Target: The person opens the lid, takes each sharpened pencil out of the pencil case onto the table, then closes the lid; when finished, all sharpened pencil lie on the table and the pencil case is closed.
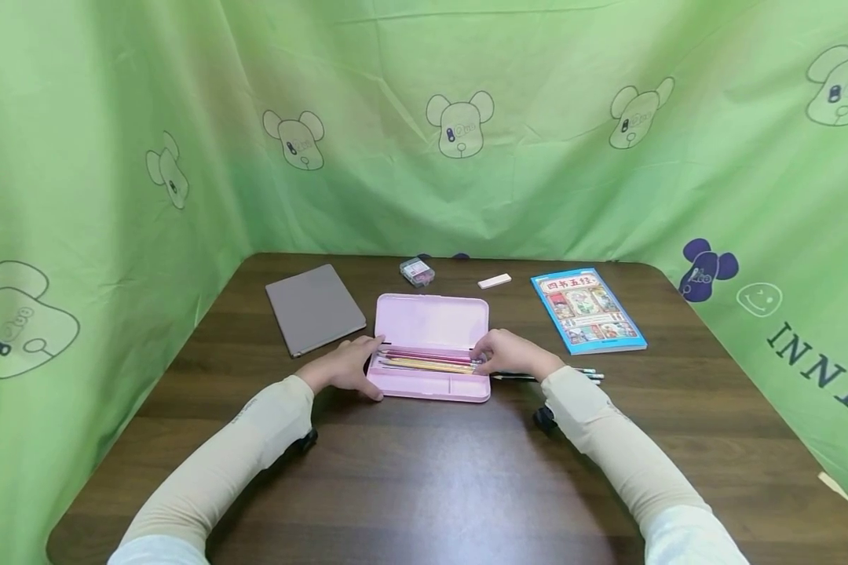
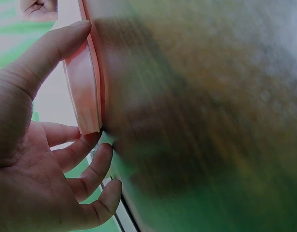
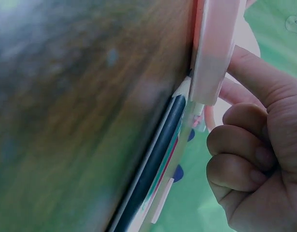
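Note:
An open pink pencil case [image 1: 433, 320] lies on the table with its lid raised at the back. Several pencils [image 1: 424, 362], yellow and red among them, lie lengthwise inside. My left hand [image 1: 346, 366] holds the case's left end, its thumb [image 2: 73, 38] against the front wall and the other fingers curled around the corner. At the right end, my right hand [image 1: 503, 353] reaches over the wall and pinches pencil ends between thumb and index finger; its fingertips are hidden behind the wall in the right wrist view. The other fingers [image 3: 240, 140] of that hand are folded into the palm.
Dark pencils [image 3: 153, 169] lie on the table right of the case, under my right wrist. Behind stand a grey notebook [image 1: 316, 308], a small clear box [image 1: 417, 272], a white eraser-like bar [image 1: 495, 281] and a blue-edged book [image 1: 589, 311]. A green curtain [image 1: 381, 196] surrounds the table.

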Motion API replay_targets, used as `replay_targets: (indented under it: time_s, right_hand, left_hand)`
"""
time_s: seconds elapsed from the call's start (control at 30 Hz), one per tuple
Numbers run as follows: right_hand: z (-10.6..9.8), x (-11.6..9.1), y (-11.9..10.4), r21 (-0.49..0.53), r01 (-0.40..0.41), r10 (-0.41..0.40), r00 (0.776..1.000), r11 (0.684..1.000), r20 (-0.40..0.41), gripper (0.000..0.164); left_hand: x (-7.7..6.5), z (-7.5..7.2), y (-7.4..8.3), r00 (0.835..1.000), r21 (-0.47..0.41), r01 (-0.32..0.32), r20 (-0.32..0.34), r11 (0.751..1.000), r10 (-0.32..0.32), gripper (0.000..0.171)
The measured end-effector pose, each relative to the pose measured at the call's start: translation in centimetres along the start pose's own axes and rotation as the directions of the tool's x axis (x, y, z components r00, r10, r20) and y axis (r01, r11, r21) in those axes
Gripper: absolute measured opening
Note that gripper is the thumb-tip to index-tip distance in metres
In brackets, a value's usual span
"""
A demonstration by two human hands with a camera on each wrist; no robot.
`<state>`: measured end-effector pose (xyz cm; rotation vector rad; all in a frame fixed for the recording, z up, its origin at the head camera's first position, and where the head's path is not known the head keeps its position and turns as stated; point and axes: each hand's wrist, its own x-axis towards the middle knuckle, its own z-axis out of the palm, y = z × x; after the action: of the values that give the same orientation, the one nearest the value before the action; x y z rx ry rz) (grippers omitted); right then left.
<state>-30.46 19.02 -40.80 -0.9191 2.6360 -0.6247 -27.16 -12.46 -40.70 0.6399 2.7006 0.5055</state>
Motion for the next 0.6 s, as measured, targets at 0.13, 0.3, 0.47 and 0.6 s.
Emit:
replay_targets:
  time_s: [0.13, 0.3, 0.47, 0.6]
  right_hand:
    - [-0.18, 0.06, -0.30, -0.007, -0.001, 0.001, 1.000, 1.000, 0.007, 0.023]
    - [-0.19, 0.33, -0.23, -0.017, 0.027, -0.027, 1.000, 0.999, 0.014, 0.018]
    - [0.08, 0.35, -0.05, -0.023, 0.046, -0.045, 0.999, 0.999, 0.025, 0.011]
    - [0.21, 0.28, 0.06, -0.004, 0.041, -0.041, 0.999, 0.999, 0.010, 0.010]
  left_hand:
    - [0.00, -0.09, 0.03, 1.000, -0.003, 0.000, 0.004, 1.000, 0.000, 0.105]
    - [-0.01, -0.29, 0.02, 1.000, -0.006, 0.000, 0.003, 1.000, 0.000, 0.104]
    - [0.03, -0.11, 0.00, 1.000, -0.005, -0.003, 0.004, 1.000, 0.003, 0.105]
    - [0.00, -0.09, 0.02, 1.000, -0.006, 0.005, 0.005, 1.000, -0.005, 0.105]
